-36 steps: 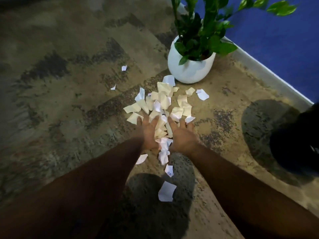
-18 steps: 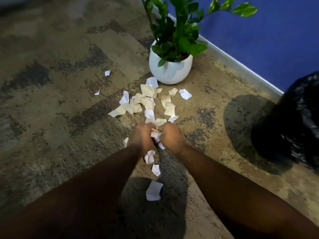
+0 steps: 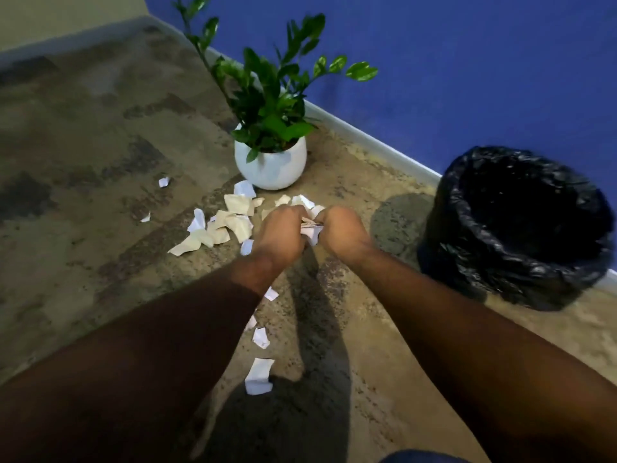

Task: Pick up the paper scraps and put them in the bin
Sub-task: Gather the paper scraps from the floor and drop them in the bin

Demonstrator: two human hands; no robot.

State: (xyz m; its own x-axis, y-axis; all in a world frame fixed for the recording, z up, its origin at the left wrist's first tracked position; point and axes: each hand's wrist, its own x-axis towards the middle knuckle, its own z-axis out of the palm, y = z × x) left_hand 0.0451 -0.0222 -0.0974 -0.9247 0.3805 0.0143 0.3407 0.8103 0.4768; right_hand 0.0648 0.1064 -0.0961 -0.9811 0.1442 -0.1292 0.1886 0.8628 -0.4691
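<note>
With my left hand [image 3: 278,233] and right hand [image 3: 342,232] clenched around a bunch of paper scraps [image 3: 310,228], I should keep them pressed together while swinging to the bin [image 3: 521,225].

Crumpled paper scraps [image 3: 233,222], glossy black plastic bin liner [image 3: 514,228], mottled matt carpet [image 3: 83,145]

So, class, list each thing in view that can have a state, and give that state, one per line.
Left hand: shut on scraps.
Right hand: shut on scraps.
Held scraps: bunched between both hands.
Loose scraps: scattered on the floor.
Bin: open, lined with a black bag, upright.
Plant pot: upright.
</note>
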